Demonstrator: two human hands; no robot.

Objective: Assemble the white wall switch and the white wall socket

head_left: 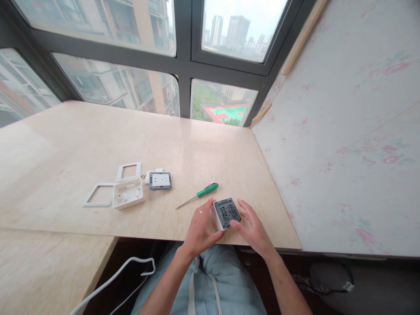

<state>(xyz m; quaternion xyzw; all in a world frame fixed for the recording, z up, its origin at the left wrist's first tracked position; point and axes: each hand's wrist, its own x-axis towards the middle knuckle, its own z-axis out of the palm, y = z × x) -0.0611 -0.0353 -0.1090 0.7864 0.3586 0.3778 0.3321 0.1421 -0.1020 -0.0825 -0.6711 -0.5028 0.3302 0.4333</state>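
Observation:
Between my two hands is a white wall-switch box (217,218) with a dark grey switch mechanism (227,211) on its top, near the front edge of the counter. My left hand (201,229) grips the box along its left side, fingertips at the far corner and thumb at the near one. With its thumb on the near right corner of the grey face, my right hand (254,228) closes round the right side. Just beyond the left fingers lies a screwdriver (207,190) with a green handle, its shaft pointing left toward me.
To the left rest a grey-framed wall socket (160,180), an open white mounting box (128,194) and two white frames (100,195) (129,172). The counter's front edge (157,237) runs close to my body. A papered wall (341,144) bounds the right; windows stand behind.

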